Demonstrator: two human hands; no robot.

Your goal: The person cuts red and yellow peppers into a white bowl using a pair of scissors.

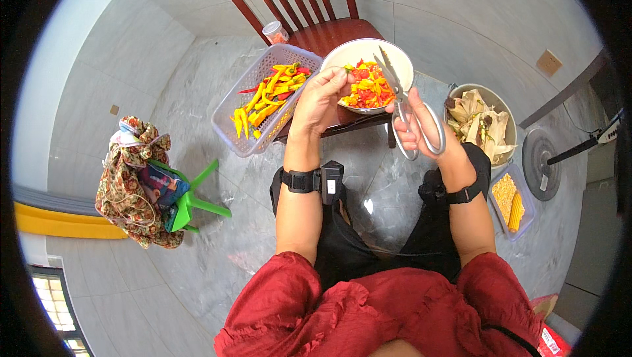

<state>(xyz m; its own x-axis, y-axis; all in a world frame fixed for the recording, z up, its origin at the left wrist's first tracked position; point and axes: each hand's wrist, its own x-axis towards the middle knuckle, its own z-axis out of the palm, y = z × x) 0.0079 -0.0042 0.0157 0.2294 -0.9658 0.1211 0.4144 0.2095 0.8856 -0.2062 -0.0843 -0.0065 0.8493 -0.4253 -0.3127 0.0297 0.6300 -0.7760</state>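
My right hand (419, 127) holds a pair of metal scissors (397, 85) by the handles, blades apart and pointing up over a white enamel bowl (397, 54). Cut red and yellow chili pieces (368, 85) lie in the bowl, which rests on a wooden chair. My left hand (323, 98) is at the bowl's left side, its fingertips pinched together; a small green tip, perhaps a chili stem, shows at them. Left of that hand, a pale plastic basket (229, 93) holds whole yellow and red chilies (269, 93).
A clear jar (275, 32) stands behind the basket. Right of the chair are a pot (511, 125) of corn husks, a tub (527, 209) with corn kernels and a cob, and a round stand base (541, 164). A green stool (185, 206) bearing floral cloth stands left.
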